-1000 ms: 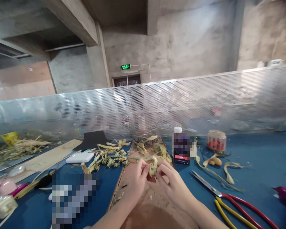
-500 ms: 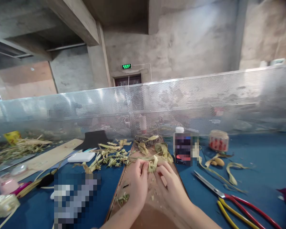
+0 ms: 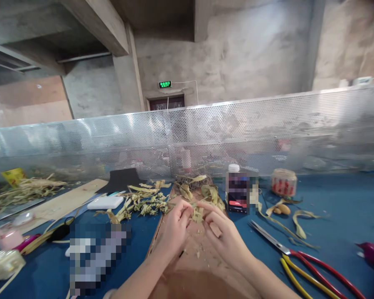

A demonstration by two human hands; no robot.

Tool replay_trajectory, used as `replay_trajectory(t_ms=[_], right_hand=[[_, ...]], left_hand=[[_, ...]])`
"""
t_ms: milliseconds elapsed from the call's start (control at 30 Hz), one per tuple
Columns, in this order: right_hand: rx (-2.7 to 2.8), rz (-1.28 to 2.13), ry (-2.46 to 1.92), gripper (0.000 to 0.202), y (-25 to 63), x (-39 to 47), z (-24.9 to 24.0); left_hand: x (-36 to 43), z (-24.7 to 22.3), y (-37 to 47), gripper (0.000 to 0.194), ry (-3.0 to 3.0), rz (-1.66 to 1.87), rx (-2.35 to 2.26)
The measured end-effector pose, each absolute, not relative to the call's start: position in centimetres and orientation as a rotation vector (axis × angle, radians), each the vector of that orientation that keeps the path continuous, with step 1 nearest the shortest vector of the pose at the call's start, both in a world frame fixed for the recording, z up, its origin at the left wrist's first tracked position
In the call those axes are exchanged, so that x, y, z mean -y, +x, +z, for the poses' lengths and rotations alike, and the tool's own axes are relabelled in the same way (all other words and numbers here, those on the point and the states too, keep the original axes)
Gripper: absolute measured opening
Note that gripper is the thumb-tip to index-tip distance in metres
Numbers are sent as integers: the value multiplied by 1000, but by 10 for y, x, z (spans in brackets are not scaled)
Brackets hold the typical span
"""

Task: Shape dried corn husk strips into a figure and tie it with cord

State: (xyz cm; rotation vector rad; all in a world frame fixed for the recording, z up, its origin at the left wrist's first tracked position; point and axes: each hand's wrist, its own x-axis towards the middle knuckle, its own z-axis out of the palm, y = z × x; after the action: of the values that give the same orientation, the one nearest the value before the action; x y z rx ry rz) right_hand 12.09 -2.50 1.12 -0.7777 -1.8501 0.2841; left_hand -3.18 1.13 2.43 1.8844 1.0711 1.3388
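Left hand (image 3: 174, 230) and right hand (image 3: 226, 234) meet over the middle of the board (image 3: 205, 261), a pale, dry leaf strip (image 3: 198, 214) between them. Left thumb and forefinger pinch its left side; right forefinger reaches its top edge, thumb and other fingers curled in at its right side. Both grasps look light; the exact contact under the fingertips is hidden, and how hard they press cannot be told. Strip appears folded or looped, its lower part loose above the board. Judged by look: almost weightless, papery, bendable but springy, apt to split along the grain if pulled hard. Best held flat between finger pads, close to the fold, not by a thin edge. Beyond it, curled leaves (image 3: 212, 194) at the board's far end; green sprigs (image 3: 148, 205) to the left; shears (image 3: 282, 249), blades parted slightly, to the right.
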Motion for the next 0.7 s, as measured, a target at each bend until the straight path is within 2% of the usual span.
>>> replay_trajectory(t_ms=[267,700], right_hand=[[1974,176,-787,16,123,22,12],[1829,31,-890,17,109,22,0]], left_hand=[[-2,25,-31,25,2098,1296,-1175],[-5,24,-26,24,1872,1434,-1134]])
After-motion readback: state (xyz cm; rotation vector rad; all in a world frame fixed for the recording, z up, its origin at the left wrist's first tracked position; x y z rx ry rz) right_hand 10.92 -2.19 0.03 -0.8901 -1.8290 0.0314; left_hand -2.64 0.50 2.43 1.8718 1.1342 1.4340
